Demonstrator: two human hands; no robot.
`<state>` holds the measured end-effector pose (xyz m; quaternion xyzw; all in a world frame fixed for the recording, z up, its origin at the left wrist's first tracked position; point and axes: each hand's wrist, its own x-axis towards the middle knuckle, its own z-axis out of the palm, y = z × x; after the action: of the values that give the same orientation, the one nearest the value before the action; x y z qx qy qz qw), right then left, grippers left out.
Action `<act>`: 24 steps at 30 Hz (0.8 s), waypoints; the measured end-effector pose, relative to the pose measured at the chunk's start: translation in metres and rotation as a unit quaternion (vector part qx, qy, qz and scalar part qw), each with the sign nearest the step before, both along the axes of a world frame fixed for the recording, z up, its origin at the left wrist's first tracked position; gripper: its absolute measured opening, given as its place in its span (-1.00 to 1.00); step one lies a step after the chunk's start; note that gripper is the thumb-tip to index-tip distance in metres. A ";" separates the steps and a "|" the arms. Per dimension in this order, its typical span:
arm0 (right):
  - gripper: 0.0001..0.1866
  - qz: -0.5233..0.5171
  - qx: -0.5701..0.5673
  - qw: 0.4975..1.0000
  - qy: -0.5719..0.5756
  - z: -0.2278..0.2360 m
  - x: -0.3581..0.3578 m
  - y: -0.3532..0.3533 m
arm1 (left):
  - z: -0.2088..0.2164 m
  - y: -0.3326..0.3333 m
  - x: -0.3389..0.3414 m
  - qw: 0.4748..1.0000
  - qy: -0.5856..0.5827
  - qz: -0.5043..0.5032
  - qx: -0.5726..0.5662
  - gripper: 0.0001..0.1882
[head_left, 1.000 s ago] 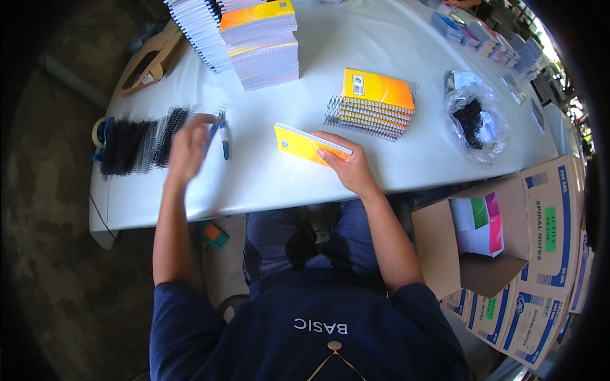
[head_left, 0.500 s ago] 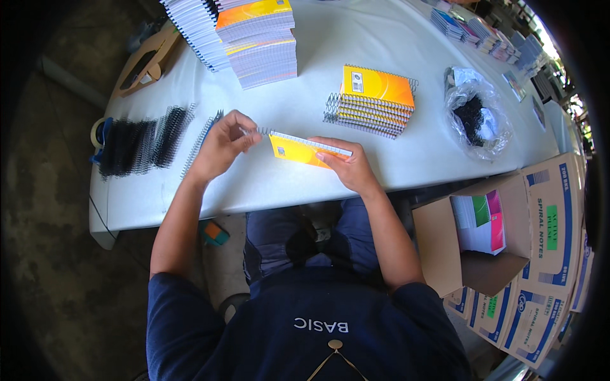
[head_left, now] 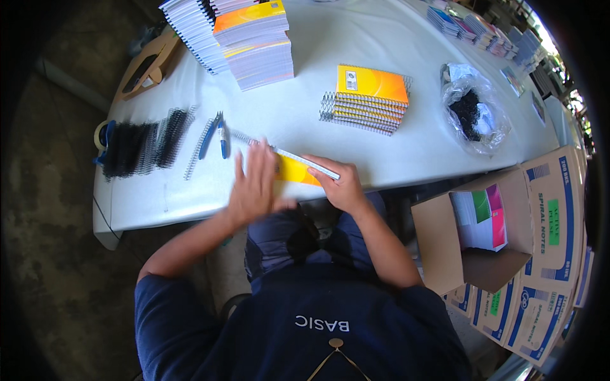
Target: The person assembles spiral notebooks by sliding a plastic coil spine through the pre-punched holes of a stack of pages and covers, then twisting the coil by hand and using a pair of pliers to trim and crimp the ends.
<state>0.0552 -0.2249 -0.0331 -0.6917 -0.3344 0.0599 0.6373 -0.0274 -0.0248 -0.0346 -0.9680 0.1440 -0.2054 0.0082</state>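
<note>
My right hand grips the right end of a small yellow-orange notebook, thumb on the cover, above the table's near edge. A wire coil sticks out past the notebook's left end, along its upper edge. My left hand is stretched out, slightly blurred, with its fingers at the coil and the notebook's left end. How far the coil runs into the holes is hidden by that hand. Blue-handled pliers lie beyond the left hand, beside a loose coil.
A row of dark coils lies at left by a tape roll. Coil-bound yellow notebooks are stacked right of centre, unbound ones farther back. A plastic bag sits at right, above an open carton holding notebooks.
My left hand has gone from pinching the coil's end to spread fingers, moving right and nearer to me against the notebook. The pliers are now uncovered. The notebook has shifted slightly nearer.
</note>
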 end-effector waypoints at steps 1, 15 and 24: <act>-0.70 0.004 0.017 1.000 -0.022 -0.001 -0.004 0.001 | -0.019 0.000 -0.025 0.993 0.097 -0.027 0.054 0.04; -0.57 0.036 0.049 0.987 -0.151 -0.007 -0.027 0.014 | 0.023 0.015 0.001 0.967 -0.240 0.056 -0.060 0.10; -0.53 0.041 0.057 0.964 -0.255 -0.014 -0.029 0.019 | -0.014 0.024 0.002 0.953 -0.270 -0.031 -0.134 0.16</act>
<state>0.0263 -0.2060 -0.0473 -0.6321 -0.5168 -0.1112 0.5666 -0.0254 -0.0008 -0.0488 -0.8638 0.1377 -0.4765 -0.0889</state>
